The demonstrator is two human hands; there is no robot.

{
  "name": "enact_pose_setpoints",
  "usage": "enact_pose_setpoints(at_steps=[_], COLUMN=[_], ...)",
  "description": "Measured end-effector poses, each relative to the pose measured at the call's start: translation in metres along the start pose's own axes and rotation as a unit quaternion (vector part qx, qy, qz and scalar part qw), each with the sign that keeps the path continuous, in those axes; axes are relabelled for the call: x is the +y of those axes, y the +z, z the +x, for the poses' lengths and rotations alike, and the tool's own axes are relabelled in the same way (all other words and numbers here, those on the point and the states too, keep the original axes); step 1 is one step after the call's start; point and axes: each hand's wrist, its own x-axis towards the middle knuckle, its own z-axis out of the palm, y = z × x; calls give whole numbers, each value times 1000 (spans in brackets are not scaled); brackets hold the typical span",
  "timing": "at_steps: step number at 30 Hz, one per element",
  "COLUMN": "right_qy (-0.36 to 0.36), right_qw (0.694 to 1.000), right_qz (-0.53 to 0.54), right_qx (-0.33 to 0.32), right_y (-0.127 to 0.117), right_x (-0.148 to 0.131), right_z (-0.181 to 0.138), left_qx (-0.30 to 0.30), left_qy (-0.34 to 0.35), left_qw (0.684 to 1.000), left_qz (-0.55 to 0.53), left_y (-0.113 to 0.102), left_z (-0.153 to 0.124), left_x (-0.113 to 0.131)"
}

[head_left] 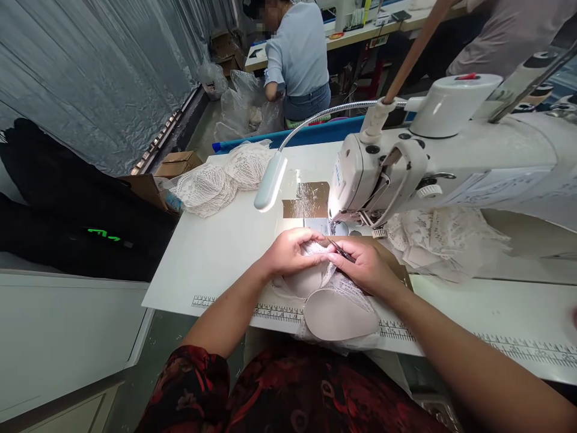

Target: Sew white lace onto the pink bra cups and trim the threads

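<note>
Item: padded lace bra (336, 307), lying at the worktop's (211, 252) near edge, its top reaching toward the sewing machine (383, 174). The left hand (288, 252) is pinching the lace; the right hand (367, 264) is gripping dark tweezers (341, 251) against it. Step, judged: aligning the seam just short of the needle. The next move is calling for feeding the edge in squarely.

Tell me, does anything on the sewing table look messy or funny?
Nothing looks broken or spilled. The lace under the machine lies in a loose heap, and more lace hangs over the table's far corner. Both hands, left and right, hold the bra cup at the needle.
</note>
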Motion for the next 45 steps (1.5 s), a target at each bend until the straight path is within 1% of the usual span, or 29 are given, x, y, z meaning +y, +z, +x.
enact_pose_setpoints(at_steps=[2,4,8,10,14,16,21,25,36,38,42,43,45], right_qy=[-5,-14,5,16,17,16,15,0,-2,10,63,64,51], right_qw=[1000,999,996,994,996,997,997,998,999,999,985,984,990], right_qz=[12,25,84,109,76,65,67,50,19,43,158,165,129], right_qx=[-11,-18,0,-7,-43,-49,-43,-41,-27,-17,-11,-21,-33], right_y=[0,0,0,-2,-7,-9,-7,-4,-6,-4,2,3,2], right_x=[-1,0,5,8,7,4,1,1,0,2,2,1,-4], right_z=[0,0,0,-1,0,0,1,1,0,0,1,1,1], left_qx=[-25,-48,-73,-82,-89,-86,-85,-91,-86,-88,-102,-112,-140], left_qy=[-60,-107,-154,-170,-180,-189,-206,-200,-203,-197,-175,-174,-175], left_qw=[995,984,966,958,947,946,947,949,951,953,956,954,951], left_qz=[-80,-136,-197,-218,-250,-250,-230,-227,-216,-214,-214,-216,-213], left_y=[1,1,0,-1,-2,-2,0,0,0,1,4,3,-1], left_z=[0,-1,-1,-1,-1,-1,0,0,0,0,1,1,1], left_x=[-2,-5,-7,-6,-4,-4,-5,-6,-4,-5,-7,-6,-4])
